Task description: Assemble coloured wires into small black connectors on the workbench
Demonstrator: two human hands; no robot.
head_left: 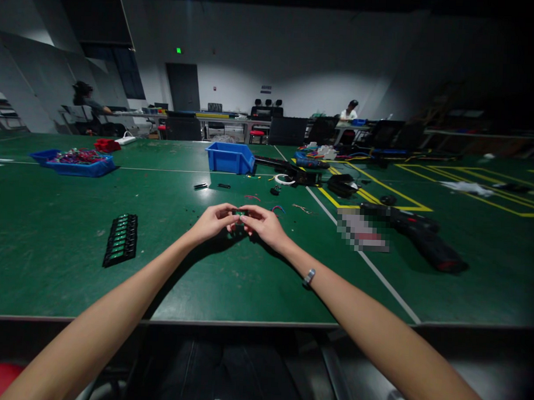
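Note:
Just above the green table, my left hand [216, 221] and my right hand [263, 224] meet at the fingertips. Both are closed on a small green circuit board [239, 213] with dark edges, each pinching one side of it. Fingers cover much of the board. To the left lies a black tray [121, 240] holding a row of similar green boards. Beyond my hands lie two short black strips [201, 186] and some red wire pieces [252, 197]. Blue and red wire bits [278, 208] rest just past my right hand.
A blue bin [230, 158] stands at the back middle, and a blue tray [81, 164] of tangled wires at the back left. On the right lies a black power tool [423, 234]. Two people [349, 113] sit at far desks. The table's front edge [262, 324] is near me.

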